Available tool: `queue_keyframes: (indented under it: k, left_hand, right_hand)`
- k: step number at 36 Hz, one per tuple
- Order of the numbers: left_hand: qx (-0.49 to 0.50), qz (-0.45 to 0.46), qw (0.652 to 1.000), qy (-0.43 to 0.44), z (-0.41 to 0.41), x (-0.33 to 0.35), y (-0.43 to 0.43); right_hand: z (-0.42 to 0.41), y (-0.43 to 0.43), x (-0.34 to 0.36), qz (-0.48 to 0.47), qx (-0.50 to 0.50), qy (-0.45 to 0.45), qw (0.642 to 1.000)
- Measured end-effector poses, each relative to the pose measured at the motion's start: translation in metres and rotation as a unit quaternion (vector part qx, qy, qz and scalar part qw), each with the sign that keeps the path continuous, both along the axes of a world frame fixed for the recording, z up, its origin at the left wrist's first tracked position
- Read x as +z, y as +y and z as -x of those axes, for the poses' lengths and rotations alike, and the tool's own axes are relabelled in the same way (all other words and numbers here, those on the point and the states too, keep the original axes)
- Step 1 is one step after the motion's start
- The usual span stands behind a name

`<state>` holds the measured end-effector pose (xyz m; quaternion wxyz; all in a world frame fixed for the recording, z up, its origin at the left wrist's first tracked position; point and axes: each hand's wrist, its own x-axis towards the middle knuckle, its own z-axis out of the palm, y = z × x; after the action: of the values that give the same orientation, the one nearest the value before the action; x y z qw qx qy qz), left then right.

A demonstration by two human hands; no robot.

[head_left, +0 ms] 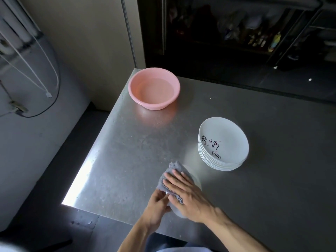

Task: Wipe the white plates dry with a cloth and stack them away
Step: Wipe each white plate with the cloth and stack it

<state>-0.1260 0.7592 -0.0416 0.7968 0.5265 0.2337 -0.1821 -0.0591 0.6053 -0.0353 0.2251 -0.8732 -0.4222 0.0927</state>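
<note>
Water (156, 90) sits in the pink basin (163, 104) near the far left corner of the steel bench (127, 151). Stacked white plates (223, 144) stand right of centre, the top one printed with dark characters. Close to the near edge, the left hand (158, 204) grips a single plate (196, 180) by its rim, while the right hand (183, 190) lies flat with straight fingers, pressing a grey cloth (171, 170) onto it. A broad stretch of bench lies between basin and hands.

Basin (154, 88) sits behind-left of the plate stack (223, 144); cloth (170, 170) lies on the nearest plate (196, 180).
</note>
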Motion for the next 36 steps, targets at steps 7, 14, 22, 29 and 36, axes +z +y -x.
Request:
queue_keyframes:
  k: [7, 14, 22, 29, 36]
  left_hand:
    - [0.085, 0.075, 0.993, 0.021, -0.004, -0.005, -0.001]
    - [0.072, 0.019, 0.997, 0.026, -0.008, -0.001, 0.006]
    - [0.064, -0.003, 0.998, 0.016, 0.001, -0.012, 0.011]
    - [0.062, -0.012, 0.998, 0.030, 0.002, -0.008, 0.009]
    - [0.084, 0.012, 0.996, 0.027, 0.006, -0.011, 0.004]
  right_hand:
    - [-0.026, 0.010, -0.003, -0.050, -0.371, 0.207, 0.904]
    - [-0.014, 0.022, 0.007, -0.131, -0.180, 0.158, 0.962]
    - [-0.007, 0.012, -0.013, -0.028, -0.178, 0.055, 0.982]
    - [0.000, 0.017, -0.006, -0.007, -0.186, 0.136, 0.973]
    - [0.004, 0.015, -0.007, -0.004, -0.135, 0.063, 0.989]
